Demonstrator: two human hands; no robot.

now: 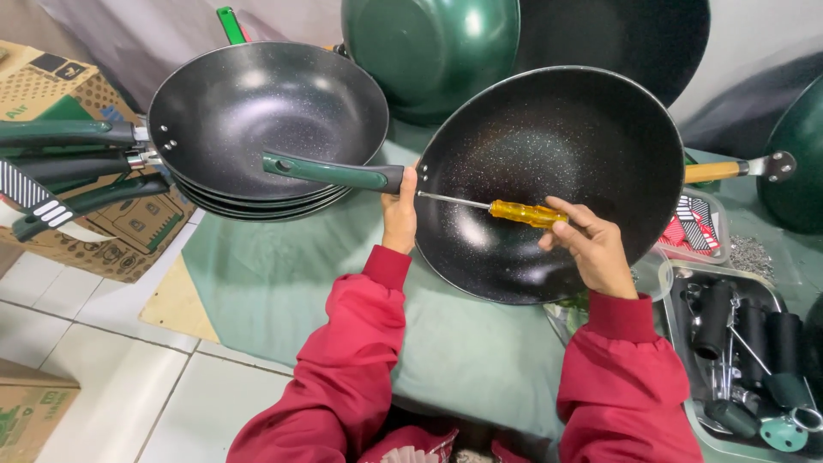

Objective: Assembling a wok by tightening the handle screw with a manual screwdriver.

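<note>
My left hand (399, 219) gripped the tilted black wok (549, 184) at its green handle (330, 171); my right hand (591, 244) grasped a yellow screwdriver (525, 213). The tip sat at the wok's inner wall by the handle — a slip, I judged, could scratch the coating — or jab my thumb.

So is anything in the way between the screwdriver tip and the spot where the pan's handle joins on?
Nothing visible: the yellow-handled screwdriver in the right hand already reaches the rim of the black speckled pan.

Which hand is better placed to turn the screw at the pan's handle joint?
Probably the right hand: it grips the yellow screwdriver, tip at the joint. The left hand steadies the pan by its green handle.
</note>
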